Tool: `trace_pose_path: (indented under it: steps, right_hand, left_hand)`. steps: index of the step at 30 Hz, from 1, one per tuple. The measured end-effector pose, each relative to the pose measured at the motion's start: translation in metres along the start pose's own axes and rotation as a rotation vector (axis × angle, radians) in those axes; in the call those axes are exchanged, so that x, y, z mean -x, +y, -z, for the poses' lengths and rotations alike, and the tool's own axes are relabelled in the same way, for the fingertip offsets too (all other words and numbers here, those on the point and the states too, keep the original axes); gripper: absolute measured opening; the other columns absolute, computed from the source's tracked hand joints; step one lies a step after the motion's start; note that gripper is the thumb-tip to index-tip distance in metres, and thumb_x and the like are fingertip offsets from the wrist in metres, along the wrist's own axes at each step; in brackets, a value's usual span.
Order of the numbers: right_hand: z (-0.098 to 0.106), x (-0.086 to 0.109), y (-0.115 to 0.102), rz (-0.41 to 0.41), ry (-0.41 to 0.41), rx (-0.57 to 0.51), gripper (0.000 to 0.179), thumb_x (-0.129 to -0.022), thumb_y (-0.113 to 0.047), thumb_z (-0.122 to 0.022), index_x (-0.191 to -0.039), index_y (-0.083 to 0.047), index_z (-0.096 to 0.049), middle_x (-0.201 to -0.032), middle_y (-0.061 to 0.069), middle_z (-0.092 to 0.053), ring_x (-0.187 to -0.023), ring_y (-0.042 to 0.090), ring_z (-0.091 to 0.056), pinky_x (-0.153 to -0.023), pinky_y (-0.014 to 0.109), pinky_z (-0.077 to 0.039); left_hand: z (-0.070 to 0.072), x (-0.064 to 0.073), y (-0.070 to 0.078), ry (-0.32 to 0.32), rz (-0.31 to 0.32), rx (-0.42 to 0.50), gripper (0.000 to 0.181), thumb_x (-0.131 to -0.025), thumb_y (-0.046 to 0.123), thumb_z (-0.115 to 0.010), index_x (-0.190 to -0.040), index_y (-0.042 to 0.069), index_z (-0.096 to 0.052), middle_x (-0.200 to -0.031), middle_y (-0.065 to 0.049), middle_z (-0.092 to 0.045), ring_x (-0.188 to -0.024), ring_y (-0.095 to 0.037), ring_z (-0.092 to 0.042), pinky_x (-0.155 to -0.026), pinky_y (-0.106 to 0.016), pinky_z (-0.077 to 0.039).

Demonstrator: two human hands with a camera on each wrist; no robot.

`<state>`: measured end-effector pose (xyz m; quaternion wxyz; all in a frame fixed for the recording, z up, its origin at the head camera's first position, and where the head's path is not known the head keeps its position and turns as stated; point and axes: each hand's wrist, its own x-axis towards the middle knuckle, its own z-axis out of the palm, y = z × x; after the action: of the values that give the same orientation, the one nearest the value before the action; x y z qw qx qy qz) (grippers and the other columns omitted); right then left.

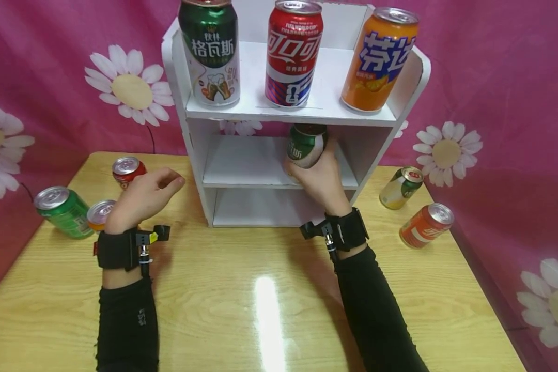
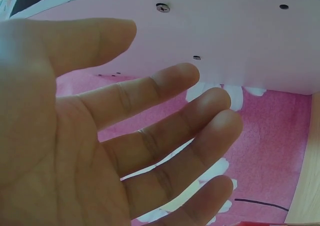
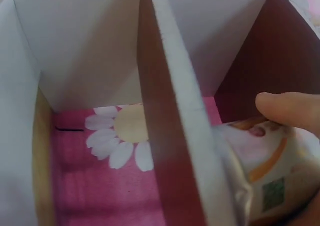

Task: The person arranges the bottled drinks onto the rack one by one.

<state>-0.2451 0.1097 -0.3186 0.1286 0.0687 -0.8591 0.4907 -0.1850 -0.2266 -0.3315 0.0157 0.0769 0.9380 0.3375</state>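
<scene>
My right hand (image 1: pixel 324 178) grips a green-and-white drink can (image 1: pixel 305 150) in the middle level of a white shelf unit (image 1: pixel 246 160), toward its right side. The thumb and part of the printed can wall (image 3: pixel 275 161) show in the right wrist view, beside the board's edge; whether the can's base touches the board I cannot tell. Left of the unit, my left hand (image 1: pixel 141 199) hovers over the table with fingers loosely spread, holding nothing. A red can (image 1: pixel 127 170) stands just behind it, and an orange can (image 1: pixel 99 213) is partly hidden by it.
On the top shelf stand a green-and-white can (image 1: pixel 212 57), a red cola can (image 1: pixel 293 57) and an orange soda can (image 1: pixel 378 62). A green can (image 1: pixel 67 214) is at the table's left; a green-and-yellow can (image 1: pixel 400 188) and an orange-red can (image 1: pixel 425 226) are at right. A pink flowered cloth (image 1: pixel 507 67) hangs behind.
</scene>
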Motion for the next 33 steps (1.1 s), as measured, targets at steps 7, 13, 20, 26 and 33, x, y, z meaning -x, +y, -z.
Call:
trace_pose_path:
  steps: [7,13,20,26,33]
  right_hand:
    - [-0.001,0.0,0.009,0.0,-0.04,0.002,0.09,-0.069,-0.036,-0.081,-0.134,-0.004,-0.028,-0.115,0.014,-0.052,-0.102,0.024,-0.052,-0.088,0.039,-0.043]
    - [-0.003,0.0,0.009,0.015,-0.015,0.022,0.091,-0.067,-0.038,-0.083,-0.133,-0.003,-0.03,-0.113,0.015,-0.055,-0.099,0.024,-0.054,-0.084,0.038,-0.045]
    - [-0.012,-0.001,0.009,0.03,0.004,0.047,0.092,-0.066,-0.04,-0.082,-0.132,-0.003,-0.031,-0.11,0.014,-0.055,-0.096,0.023,-0.054,-0.082,0.038,-0.046]
    - [-0.017,0.001,0.004,0.047,-0.014,0.032,0.091,-0.066,-0.04,-0.082,-0.131,-0.002,-0.031,-0.109,0.014,-0.056,-0.095,0.023,-0.056,-0.082,0.038,-0.047]
    - [-0.023,0.001,-0.001,0.057,-0.046,0.026,0.09,-0.067,-0.039,-0.083,-0.131,-0.002,-0.03,-0.111,0.014,-0.056,-0.097,0.023,-0.055,-0.082,0.038,-0.047]
  left_hand:
    - [0.0,0.001,-0.001,0.007,-0.017,-0.001,0.05,-0.098,0.045,-0.043,-0.125,0.005,-0.056,-0.113,-0.018,-0.061,-0.095,-0.031,-0.054,-0.079,-0.049,-0.045]
    - [0.0,0.001,0.0,-0.001,0.003,0.009,0.052,-0.097,0.048,-0.044,-0.126,0.006,-0.056,-0.116,-0.018,-0.06,-0.098,-0.032,-0.054,-0.081,-0.05,-0.044]
    - [-0.001,0.001,-0.001,0.0,0.021,0.005,0.053,-0.097,0.048,-0.043,-0.125,0.005,-0.055,-0.115,-0.019,-0.06,-0.095,-0.032,-0.053,-0.079,-0.049,-0.045]
    - [0.0,0.001,-0.003,0.0,0.039,-0.016,0.051,-0.098,0.046,-0.041,-0.123,0.003,-0.055,-0.109,-0.018,-0.06,-0.09,-0.031,-0.051,-0.075,-0.045,-0.045]
    - [0.001,0.0,-0.004,-0.015,0.085,-0.038,0.056,-0.098,0.048,-0.04,-0.125,0.001,-0.053,-0.122,-0.024,-0.055,-0.109,-0.041,-0.05,-0.085,-0.057,-0.043]
